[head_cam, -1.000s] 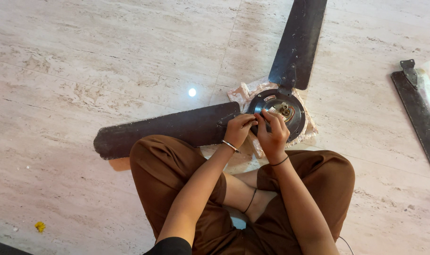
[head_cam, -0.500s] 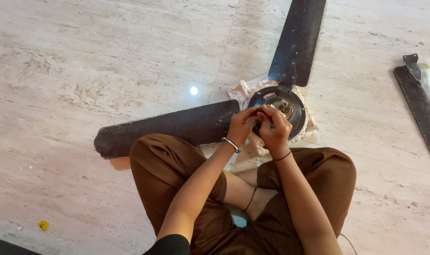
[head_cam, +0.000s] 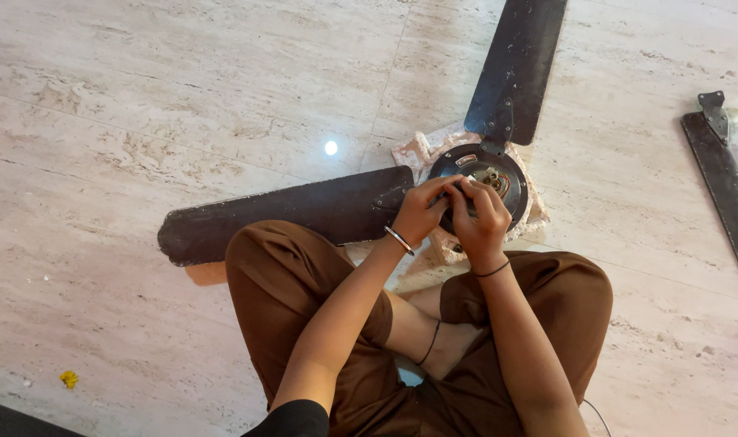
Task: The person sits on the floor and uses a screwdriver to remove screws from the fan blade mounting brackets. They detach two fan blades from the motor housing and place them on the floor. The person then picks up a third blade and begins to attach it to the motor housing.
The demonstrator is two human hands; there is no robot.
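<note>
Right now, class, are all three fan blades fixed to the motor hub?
No: only two dark blades join the motor hub, while a third blade lies apart on the floor at right.

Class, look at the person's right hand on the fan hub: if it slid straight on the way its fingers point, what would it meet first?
Probably the metal fittings at the centre of the motor hub, just beyond the right hand; further along that line lies the upper fan blade. Depth is hard to judge here.

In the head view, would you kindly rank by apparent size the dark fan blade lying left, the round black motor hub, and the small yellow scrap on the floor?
1. Dark fan blade lying left, largest.
2. Round black motor hub, partly hidden by both hands.
3. Small yellow scrap, smallest.
</note>
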